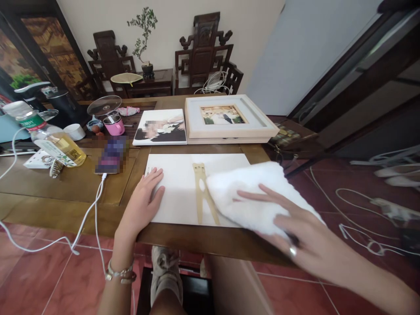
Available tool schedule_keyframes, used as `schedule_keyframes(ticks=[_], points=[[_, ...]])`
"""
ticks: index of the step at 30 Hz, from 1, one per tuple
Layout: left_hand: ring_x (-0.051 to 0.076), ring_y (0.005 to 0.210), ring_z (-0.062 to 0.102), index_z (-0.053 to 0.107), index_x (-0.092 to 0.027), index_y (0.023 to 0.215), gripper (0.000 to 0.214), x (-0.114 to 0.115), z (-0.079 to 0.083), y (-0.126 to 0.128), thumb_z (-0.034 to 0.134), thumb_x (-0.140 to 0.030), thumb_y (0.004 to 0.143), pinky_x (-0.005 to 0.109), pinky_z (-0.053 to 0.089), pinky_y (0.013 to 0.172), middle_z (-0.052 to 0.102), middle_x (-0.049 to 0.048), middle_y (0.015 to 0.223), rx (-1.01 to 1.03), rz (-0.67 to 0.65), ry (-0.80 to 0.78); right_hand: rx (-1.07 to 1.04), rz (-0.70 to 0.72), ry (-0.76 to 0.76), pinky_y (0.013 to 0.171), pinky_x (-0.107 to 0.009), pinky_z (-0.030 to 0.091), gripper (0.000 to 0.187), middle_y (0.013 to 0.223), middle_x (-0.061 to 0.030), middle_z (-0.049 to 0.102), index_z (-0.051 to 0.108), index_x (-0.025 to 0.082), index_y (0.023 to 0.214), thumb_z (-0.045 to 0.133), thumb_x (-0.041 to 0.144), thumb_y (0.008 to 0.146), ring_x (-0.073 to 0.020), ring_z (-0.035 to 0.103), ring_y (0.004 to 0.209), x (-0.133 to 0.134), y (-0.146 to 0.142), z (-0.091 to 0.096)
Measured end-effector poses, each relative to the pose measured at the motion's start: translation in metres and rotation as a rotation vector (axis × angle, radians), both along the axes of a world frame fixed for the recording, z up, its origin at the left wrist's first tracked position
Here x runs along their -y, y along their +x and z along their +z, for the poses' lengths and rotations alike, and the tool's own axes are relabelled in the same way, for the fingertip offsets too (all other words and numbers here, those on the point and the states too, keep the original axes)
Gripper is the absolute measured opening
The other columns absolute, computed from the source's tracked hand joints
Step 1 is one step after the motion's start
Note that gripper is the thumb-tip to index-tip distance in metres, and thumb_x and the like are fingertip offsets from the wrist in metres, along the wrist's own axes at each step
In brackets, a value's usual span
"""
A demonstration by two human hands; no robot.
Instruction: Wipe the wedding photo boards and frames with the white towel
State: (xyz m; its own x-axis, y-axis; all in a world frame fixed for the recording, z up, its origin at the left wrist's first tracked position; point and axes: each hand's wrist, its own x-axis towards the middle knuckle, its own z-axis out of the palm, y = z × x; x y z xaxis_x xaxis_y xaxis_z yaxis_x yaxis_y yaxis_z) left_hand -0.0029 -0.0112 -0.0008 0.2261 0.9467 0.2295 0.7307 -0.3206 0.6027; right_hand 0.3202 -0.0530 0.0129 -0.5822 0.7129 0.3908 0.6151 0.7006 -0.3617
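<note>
A white, flat, board-like piece (173,192) lies on the wooden table in front of me, bearing a beige long-legged animal figure (199,192). My left hand (144,197) rests on its left edge, fingers stretched out, holding nothing. Over its right part is a fluffy white towel (249,188). My right hand (292,223), slightly blurred and wearing a ring, grips the towel from the right, two fingers extended across the top. The towel covers the board's right corner.
Behind the board are a photo print (160,131) and a framed photo (229,118) in a pale box. At left stand a phone (113,155) on a white cable (96,205), a tilted-looking bottle (62,146), a pink mug (114,127) and a power strip (37,159).
</note>
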Motion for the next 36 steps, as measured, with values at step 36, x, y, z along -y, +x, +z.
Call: schedule_keyframes(ticks=[36], points=[[0.021,0.141,0.037,0.054,-0.019,0.133,0.040,0.000,0.000,0.000,0.044,-0.028,0.095,0.048,0.024,0.120,0.050,0.0069,0.145,-0.010,0.006,-0.007,0.012,-0.205,-0.108,0.081,-0.048,0.049,0.042,0.049,0.0022,0.032,0.027,0.028,0.056,0.044,0.051,0.087,-0.0292,0.060,0.077,-0.098,-0.014,0.000]])
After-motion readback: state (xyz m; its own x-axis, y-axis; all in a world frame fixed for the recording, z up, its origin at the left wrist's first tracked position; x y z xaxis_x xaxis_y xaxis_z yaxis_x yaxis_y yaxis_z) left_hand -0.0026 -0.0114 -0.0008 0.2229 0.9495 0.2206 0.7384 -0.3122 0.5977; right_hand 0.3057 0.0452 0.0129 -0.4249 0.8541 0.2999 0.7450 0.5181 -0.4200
